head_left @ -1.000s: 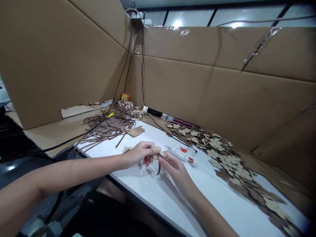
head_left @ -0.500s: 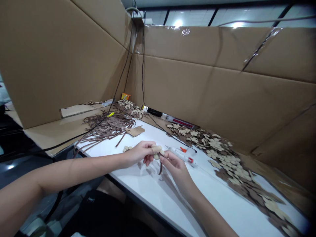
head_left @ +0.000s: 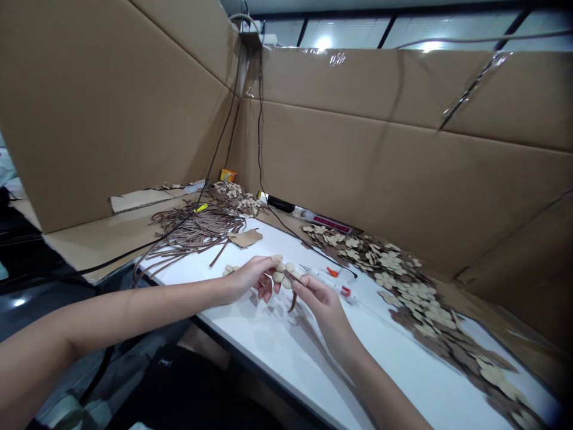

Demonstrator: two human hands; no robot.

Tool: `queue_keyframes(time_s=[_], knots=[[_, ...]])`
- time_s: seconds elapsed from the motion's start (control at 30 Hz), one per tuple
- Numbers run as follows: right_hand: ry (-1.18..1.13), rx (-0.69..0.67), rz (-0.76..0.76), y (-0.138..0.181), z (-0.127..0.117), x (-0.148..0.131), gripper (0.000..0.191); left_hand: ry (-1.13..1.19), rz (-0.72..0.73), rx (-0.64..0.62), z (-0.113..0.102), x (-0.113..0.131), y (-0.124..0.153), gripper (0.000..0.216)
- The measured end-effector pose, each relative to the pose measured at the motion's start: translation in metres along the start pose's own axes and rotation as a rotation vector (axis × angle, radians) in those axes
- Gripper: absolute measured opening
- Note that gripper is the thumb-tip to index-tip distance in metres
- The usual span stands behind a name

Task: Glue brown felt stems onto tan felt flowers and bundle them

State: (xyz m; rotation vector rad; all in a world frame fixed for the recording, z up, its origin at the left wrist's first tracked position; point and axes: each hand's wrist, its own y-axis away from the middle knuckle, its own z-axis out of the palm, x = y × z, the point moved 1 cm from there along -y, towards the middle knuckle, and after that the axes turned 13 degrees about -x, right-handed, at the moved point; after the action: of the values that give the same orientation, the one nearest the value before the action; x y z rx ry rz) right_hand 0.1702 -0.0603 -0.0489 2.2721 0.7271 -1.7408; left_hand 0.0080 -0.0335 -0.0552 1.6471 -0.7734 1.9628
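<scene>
Pinching a flower (head_left: pixel 278 277) in the left hand (head_left: pixel 251 276), a strip (head_left: pixel 292 301) in the right hand (head_left: pixel 320 301); cardboard walls (head_left: pixel 340 155) enclose far flower heaps (head_left: pixel 391 260).

I can't read any text here: the red label (head_left: pixel 332 224) by the far edge of the tabletop (head_left: pixel 412 358) and the small pale mark (head_left: pixel 165 362) on my dark clothing (head_left: pixel 190 391) are too tiny to make out.
</scene>
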Motion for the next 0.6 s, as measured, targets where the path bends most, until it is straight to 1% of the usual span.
queue_keyframes(time_s=[0.1,0.2,0.3,0.4,0.6], knots=[[0.021,0.003,0.0,-0.0004,-0.0006,0.0007,0.03,-0.064,0.02,0.018,0.0016,0.001,0.0012,0.04],[0.036,-0.002,0.004,0.0002,-0.0007,0.0005,0.029,-0.108,0.049,-0.002,0.0026,0.0018,0.002,0.04],[0.049,-0.011,0.004,0.0017,-0.0005,-0.0006,0.029,-0.135,0.118,-0.005,0.0026,0.0025,0.0021,0.04],[0.063,-0.026,0.001,0.0031,0.0005,-0.003,0.03,-0.163,0.169,0.026,0.0023,0.0031,0.0024,0.041],[0.058,-0.052,0.005,0.0042,0.0036,-0.009,0.031,-0.14,0.178,0.037,0.0016,0.0028,0.0039,0.039]])
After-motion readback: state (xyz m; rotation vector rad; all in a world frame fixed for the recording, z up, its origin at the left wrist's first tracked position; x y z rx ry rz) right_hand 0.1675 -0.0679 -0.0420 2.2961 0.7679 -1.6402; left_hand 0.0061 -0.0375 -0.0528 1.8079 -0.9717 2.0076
